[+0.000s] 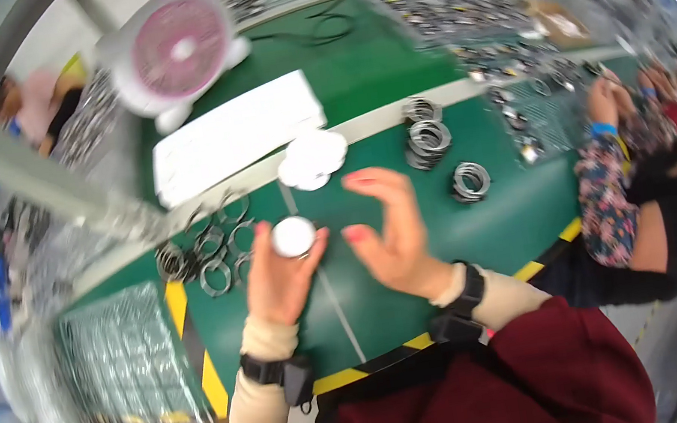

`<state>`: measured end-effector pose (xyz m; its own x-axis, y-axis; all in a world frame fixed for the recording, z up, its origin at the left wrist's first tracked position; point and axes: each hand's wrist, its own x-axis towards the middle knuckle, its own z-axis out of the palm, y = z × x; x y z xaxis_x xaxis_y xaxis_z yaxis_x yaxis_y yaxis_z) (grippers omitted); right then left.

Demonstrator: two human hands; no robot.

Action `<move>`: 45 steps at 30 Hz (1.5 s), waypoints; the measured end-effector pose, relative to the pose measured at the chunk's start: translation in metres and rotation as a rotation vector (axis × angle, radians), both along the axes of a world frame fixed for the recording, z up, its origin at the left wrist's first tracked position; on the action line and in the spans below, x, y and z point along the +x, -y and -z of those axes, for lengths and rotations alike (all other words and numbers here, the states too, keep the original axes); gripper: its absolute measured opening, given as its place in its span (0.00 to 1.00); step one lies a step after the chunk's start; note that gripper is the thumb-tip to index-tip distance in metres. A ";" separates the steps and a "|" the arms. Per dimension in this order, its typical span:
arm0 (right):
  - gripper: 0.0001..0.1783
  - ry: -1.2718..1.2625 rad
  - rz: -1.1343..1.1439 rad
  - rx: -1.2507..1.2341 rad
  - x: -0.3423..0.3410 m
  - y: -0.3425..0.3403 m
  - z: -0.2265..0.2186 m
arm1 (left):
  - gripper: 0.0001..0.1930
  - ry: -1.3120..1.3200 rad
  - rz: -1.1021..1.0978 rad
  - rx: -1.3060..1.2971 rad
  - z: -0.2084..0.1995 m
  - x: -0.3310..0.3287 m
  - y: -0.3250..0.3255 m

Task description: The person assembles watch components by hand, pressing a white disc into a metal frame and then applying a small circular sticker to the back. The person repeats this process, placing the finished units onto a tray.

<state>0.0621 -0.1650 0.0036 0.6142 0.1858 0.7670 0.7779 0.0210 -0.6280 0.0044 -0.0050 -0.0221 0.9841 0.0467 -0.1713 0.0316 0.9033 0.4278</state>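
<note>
In the head view, forearms [256, 413] extended over the green table [398, 324], left hand [277, 282] pointed forward, grip clamped on a white round piece [293, 236] between thumb and fingers, right hand [398, 238] hovered right of the piece, thumb and fingers spread apart.

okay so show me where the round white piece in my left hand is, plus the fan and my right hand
Round white piece [294, 237]: head view, middle of its white face.
Fan [182, 50]: head view, hub of its pink grille.
Right hand [403, 247]: head view, middle of the hand.
</note>
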 end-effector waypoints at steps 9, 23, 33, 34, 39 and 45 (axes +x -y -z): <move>0.16 -0.188 -0.038 -0.234 -0.007 -0.032 0.009 | 0.17 -0.069 0.050 0.133 -0.016 -0.010 0.004; 0.08 0.076 -0.022 -0.234 0.013 -0.040 -0.002 | 0.16 -0.089 -0.007 -0.109 -0.025 -0.011 0.005; 0.12 0.298 -0.132 -0.252 -0.013 -0.030 -0.001 | 0.20 0.054 -0.006 -0.085 -0.014 -0.010 -0.010; 0.12 0.296 -0.132 -0.253 -0.015 -0.028 -0.002 | 0.20 0.049 0.000 -0.078 -0.015 -0.010 -0.009; 0.12 0.342 -0.216 -0.222 -0.025 -0.023 -0.011 | 0.18 0.017 0.010 -0.018 -0.009 -0.009 -0.009; 0.08 0.271 -0.305 -0.136 -0.034 -0.017 -0.031 | 0.17 0.030 0.023 0.087 -0.008 -0.007 -0.008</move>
<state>0.0278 -0.1476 0.0349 0.2950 0.4380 0.8492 0.8864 0.2064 -0.4144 -0.0031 0.0032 -0.0142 0.9897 0.0374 -0.1380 0.0379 0.8620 0.5055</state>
